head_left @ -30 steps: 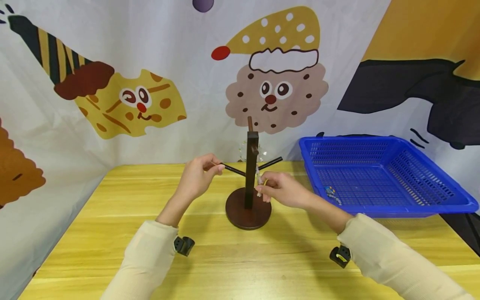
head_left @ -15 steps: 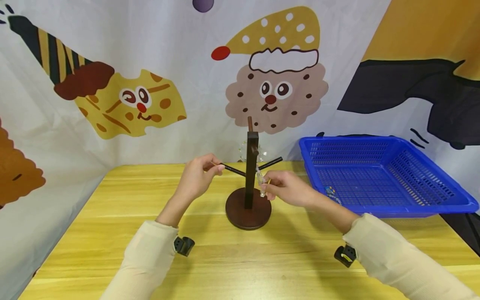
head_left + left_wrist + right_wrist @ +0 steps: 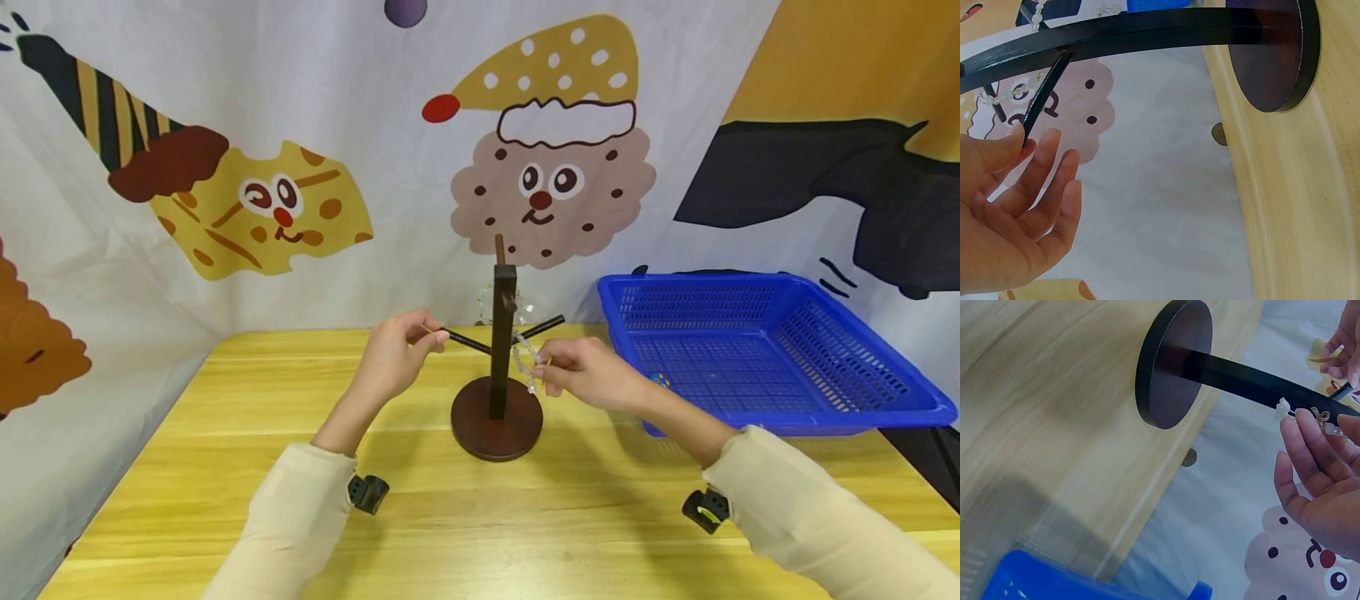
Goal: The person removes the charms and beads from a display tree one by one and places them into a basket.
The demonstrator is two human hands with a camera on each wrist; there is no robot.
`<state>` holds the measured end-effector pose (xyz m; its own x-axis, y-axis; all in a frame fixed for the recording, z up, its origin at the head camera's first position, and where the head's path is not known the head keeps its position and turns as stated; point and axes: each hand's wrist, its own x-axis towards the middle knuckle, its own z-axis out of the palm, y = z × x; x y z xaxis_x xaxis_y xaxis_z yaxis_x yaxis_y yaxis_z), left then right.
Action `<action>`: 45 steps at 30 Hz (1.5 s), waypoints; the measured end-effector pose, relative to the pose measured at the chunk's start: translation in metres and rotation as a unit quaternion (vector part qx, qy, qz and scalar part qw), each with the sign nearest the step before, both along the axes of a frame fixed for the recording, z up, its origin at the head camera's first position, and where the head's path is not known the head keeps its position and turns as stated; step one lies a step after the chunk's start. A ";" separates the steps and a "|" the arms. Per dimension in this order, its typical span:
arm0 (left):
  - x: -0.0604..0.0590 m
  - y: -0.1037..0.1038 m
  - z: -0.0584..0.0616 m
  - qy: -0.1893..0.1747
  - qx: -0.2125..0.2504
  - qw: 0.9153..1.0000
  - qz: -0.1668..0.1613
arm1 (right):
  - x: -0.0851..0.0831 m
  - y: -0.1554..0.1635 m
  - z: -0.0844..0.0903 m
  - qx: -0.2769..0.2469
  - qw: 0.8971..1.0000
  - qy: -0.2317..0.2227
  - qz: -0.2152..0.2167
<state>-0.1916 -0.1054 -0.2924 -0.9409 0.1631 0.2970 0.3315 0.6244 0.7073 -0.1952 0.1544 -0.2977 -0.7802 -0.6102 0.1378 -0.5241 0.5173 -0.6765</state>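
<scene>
Lifted rightward, right hand (image 3: pixel 588 377) pinches bead strand (image 3: pixel 525 362).

I'm in a staged recording booth: a cartoon-printed cloth backdrop (image 3: pixel 300 125) hangs right behind my yellow wooden tabletop (image 3: pixel 225 467)

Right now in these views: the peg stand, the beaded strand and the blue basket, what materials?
Peg stand: looks like wood with a dark brown, smooth satin finish; square post, round base, thin pegs.
Beaded strand: clear, glossy beads, glass or plastic, cannot tell which; the right hand pinches it.
Blue basket: moulded plastic, to judge by its uniform saturated colour and perforated grid walls.
</scene>
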 end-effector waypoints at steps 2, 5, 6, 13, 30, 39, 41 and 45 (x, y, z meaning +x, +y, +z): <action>0.000 0.000 0.000 -0.003 0.000 1.000 0.000 | 0.000 0.001 0.001 0.004 1.000 0.001 -0.002; 0.000 0.000 0.000 -0.006 0.000 1.000 0.001 | 0.000 0.004 0.002 0.009 1.000 0.001 -0.007; 0.001 0.000 0.000 -0.006 -0.001 1.000 0.001 | 0.000 0.004 0.003 0.011 1.000 0.002 -0.007; 0.001 -0.001 -0.001 -0.007 -0.002 1.000 0.000 | 0.004 0.008 0.007 0.021 1.000 0.001 -0.006; 0.001 -0.001 -0.002 -0.013 -0.002 1.000 0.001 | 0.006 0.017 0.015 0.021 0.999 0.024 -0.005; 0.001 -0.001 -0.002 -0.009 -0.004 1.000 -0.002 | 0.006 0.022 0.020 0.018 1.000 0.023 -0.008; 0.001 -0.001 -0.001 -0.010 -0.005 1.000 -0.001 | 0.006 0.023 0.022 0.016 1.000 0.024 -0.010; 0.001 -0.001 -0.001 -0.009 -0.006 1.000 -0.002 | 0.006 0.025 0.024 0.011 1.000 0.023 -0.016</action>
